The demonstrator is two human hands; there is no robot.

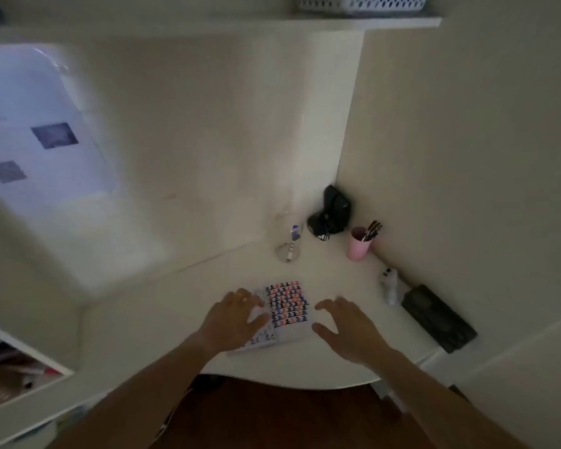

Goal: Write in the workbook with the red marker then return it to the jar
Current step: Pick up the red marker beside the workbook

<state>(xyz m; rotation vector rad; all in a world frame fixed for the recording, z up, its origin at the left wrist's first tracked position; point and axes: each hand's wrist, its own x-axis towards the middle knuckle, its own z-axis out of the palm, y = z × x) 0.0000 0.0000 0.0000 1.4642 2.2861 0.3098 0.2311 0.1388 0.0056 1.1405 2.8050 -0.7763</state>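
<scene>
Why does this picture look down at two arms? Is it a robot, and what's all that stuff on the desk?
No robot here. A person wears a camera on their head, so you see their own arms from above. The left hand rests on a workbook with a patterned cover. The right hand is spread open beside it, holding nothing. They lie on a white desk in a corner. Farther back stands a clear jar with markers inside, a pink cup of pens, and something black that I can't make out. The picture is dim and blurry, so I can't pick out the red marker.
</scene>
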